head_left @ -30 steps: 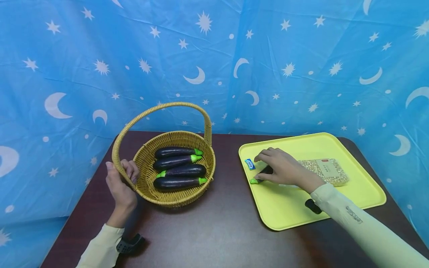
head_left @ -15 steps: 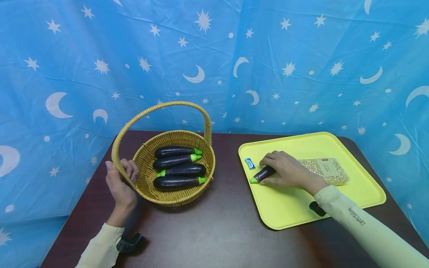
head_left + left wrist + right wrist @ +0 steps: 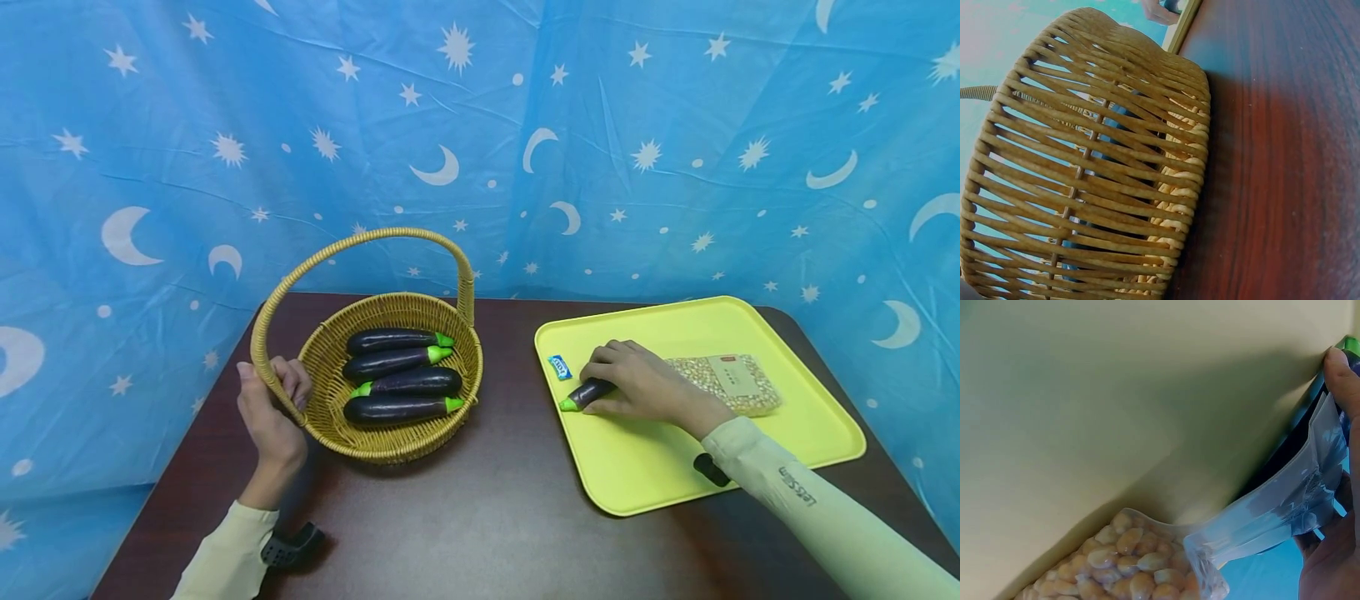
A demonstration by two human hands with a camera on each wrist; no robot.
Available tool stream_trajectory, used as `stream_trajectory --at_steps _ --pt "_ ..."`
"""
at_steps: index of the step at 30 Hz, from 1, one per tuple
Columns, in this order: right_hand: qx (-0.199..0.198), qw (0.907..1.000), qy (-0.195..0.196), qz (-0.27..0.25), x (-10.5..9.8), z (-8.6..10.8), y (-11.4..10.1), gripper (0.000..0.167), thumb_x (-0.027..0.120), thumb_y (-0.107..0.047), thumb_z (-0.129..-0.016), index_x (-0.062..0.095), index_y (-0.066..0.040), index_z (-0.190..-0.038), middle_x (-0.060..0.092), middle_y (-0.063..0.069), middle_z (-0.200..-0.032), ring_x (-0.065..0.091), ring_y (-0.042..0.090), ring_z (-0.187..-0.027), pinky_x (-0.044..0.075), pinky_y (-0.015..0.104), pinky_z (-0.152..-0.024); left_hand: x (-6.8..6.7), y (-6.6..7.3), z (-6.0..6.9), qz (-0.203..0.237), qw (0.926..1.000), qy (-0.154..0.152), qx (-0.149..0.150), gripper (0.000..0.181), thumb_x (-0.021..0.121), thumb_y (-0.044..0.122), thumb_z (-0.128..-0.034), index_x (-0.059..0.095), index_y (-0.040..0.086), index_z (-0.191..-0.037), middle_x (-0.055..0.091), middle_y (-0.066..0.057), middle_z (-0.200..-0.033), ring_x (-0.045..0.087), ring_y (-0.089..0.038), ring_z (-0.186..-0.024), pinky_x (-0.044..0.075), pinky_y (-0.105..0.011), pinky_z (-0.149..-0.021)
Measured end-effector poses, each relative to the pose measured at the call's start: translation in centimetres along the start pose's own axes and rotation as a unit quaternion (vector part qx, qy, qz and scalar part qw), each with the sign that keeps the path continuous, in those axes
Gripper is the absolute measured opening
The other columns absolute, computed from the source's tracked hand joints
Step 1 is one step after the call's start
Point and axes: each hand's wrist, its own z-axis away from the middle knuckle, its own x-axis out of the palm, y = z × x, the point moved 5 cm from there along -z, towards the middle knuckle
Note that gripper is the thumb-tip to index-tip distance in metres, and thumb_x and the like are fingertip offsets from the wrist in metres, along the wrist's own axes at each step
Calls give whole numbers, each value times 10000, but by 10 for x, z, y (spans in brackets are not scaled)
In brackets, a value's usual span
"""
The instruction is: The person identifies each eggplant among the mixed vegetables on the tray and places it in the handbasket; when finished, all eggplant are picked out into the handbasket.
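My left hand (image 3: 273, 417) grips the wicker basket (image 3: 390, 454) at its left side, where the arched handle meets the rim. Inside lie several dark purple eggplants (image 3: 393, 408) with green caps, side by side. On the yellow tray (image 3: 615, 500), my right hand (image 3: 645, 383) holds another eggplant (image 3: 588, 393) near the left rim, its green cap pointing left and its far end hidden under the hand. A clear bag of pale yellow kernels (image 3: 757, 387) lies right of that hand; in the right wrist view its plastic end (image 3: 1272, 500) runs up beside the thumb and the eggplant.
A small blue packet (image 3: 559, 367) with white lettering lies by the tray's left rim, just behind the eggplant. Dark brown table (image 3: 487, 517) surface separates basket and tray. A blue curtain (image 3: 487, 125) with moons and stars hangs behind.
My right hand has slid slightly to the right along the eggplant, uncovering more of its dark body. The left hand and the basket stay in place.
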Motion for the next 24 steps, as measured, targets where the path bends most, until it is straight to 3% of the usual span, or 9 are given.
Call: stream_trajectory --at_steps 14,24 --pt "-101 9998 -100 -151 -11 -14 -5 329 803 -421 -956 773 -209 -1206 615 -82 -1005 519 119 -851 459 365 -781 -1 0 0 -24 10000 -14 7 637 334 335 -1165 312 -42 -653 319 -41 -546 258 -123 -442 174 -303 -420" --pt "-448 9988 161 -123 -16 -25 -11 296 785 -383 -979 756 -198 -1209 589 -52 -1007 513 121 -812 466 338 -730 0 0 0 -60 10000 -5 16 627 317 318 -1166 317 -38 -649 323 -40 -548 261 -120 -443 173 -303 -420"
